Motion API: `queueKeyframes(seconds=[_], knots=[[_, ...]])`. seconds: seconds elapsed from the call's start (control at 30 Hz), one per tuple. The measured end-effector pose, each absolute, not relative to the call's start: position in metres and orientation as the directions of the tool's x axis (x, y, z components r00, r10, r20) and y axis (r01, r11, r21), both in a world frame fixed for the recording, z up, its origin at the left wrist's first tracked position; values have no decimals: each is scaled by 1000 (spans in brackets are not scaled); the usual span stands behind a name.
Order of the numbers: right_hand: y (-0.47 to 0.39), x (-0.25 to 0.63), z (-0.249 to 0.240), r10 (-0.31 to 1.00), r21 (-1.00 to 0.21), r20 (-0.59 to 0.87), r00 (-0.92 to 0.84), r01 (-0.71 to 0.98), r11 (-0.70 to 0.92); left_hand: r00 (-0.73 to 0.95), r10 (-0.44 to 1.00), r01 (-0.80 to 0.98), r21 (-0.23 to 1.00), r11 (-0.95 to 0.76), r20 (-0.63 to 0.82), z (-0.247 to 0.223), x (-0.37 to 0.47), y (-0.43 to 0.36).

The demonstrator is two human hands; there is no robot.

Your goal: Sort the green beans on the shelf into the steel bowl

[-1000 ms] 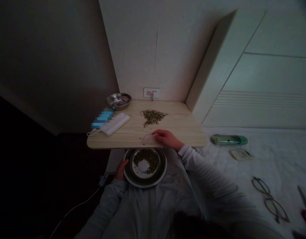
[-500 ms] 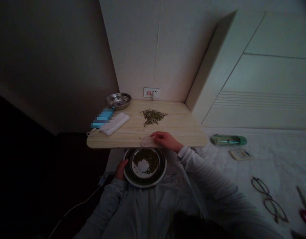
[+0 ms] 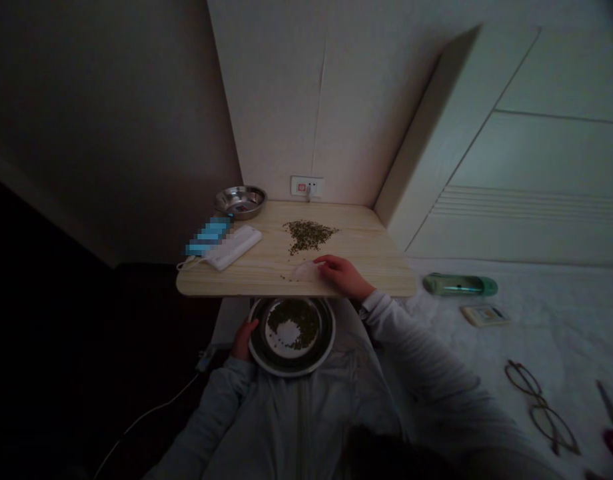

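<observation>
My left hand (image 3: 243,341) grips the left rim of a round metal basin (image 3: 328,333) at my lap, just below the table's front edge. Small green beans (image 3: 306,323), like mung beans, cover part of its pale bottom. Over the front of the wooden table (image 3: 371,230), my right hand (image 3: 347,275) is closed on a thin, pale, rounded scraper (image 3: 304,271) laid against the tabletop. A loose heap of the same beans (image 3: 311,236) lies beyond that hand. A few stray beans are to the left of the scraper.
A steel bowl (image 3: 240,202) stands at the table's back left, near a white power strip (image 3: 232,247) and a blurred-out phone (image 3: 209,235). On the bed at right lie a green case (image 3: 460,285), a small pale box (image 3: 485,315), glasses (image 3: 541,407) and scissors (image 3: 611,413).
My right hand has moved the scraper from the table's front edge a little inward, toward the heap. The left hand stays on the basin. The view has shifted slightly.
</observation>
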State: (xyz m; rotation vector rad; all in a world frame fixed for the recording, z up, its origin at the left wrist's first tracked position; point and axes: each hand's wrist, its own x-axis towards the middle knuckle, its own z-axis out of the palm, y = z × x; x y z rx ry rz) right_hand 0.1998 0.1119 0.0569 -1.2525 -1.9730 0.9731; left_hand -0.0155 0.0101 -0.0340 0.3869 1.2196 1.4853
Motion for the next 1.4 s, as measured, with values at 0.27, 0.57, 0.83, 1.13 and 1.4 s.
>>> queueKeyframes(seconds=[0.27, 0.57, 0.83, 1.13, 1.4], knots=[[115, 197, 56, 904, -768, 125, -410, 537, 350, -304, 879, -537, 828, 160, -367, -39, -18, 13], [115, 194, 49, 889, -816, 114, -444, 468, 339, -250, 880, -566, 799, 205, -403, -43, -19, 11], [111, 192, 50, 877, -825, 103, -469, 452, 339, -262, 882, -569, 801, 187, -392, -49, -20, 14], [112, 191, 52, 886, -835, 90, -454, 451, 316, -276, 872, -564, 802, 195, -405, -47, -19, 13], [114, 190, 50, 884, -816, 118, -453, 463, 347, -270, 873, -541, 814, 212, -407, -51, -22, 13]])
